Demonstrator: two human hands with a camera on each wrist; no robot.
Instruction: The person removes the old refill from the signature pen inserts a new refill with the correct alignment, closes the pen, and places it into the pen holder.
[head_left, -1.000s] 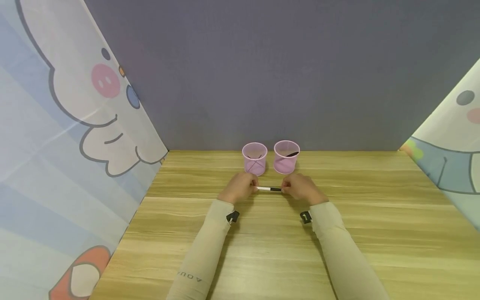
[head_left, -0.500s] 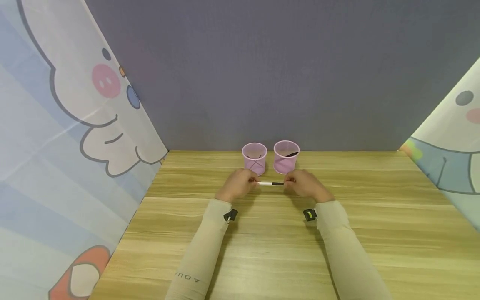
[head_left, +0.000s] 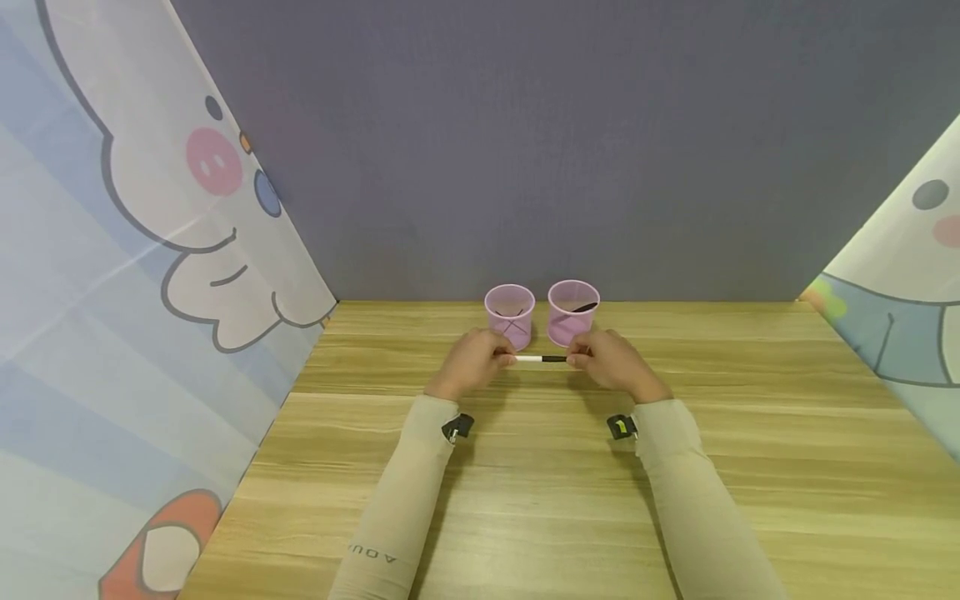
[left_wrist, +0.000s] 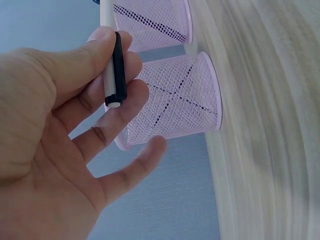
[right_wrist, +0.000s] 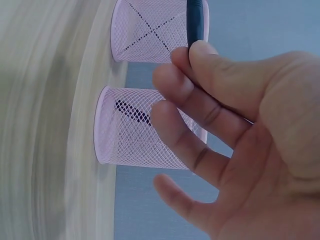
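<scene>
A slim white-and-black marker pen (head_left: pixel 528 359) is held level between both hands in front of two pink mesh pen cups. My left hand (head_left: pixel 474 360) pinches its white end between thumb and fingertips; in the left wrist view the little finger is spread away. At the black end, my right hand (head_left: pixel 609 360) grips with thumb and fingertips, the other fingers loosely bent. Behind the left hand stands the left cup (left_wrist: pixel 167 110), two thin dark sticks crossed inside it. The right cup (right_wrist: pixel 132 145) holds a thicker black pen-like thing, seen slanting through the mesh.
The wood-grain table (head_left: pixel 540 500) meets a grey panel (head_left: pixel 570 150) close behind the cups. Cartoon-printed cloths hang at the left (head_left: pixel 135 292) and right sides. Both wrists carry small black devices under beige sleeves.
Both hands have moved the marker pen forward, closer to the cups. The hands have spread slightly apart, so more of its length shows between them. The cups stay in place.
</scene>
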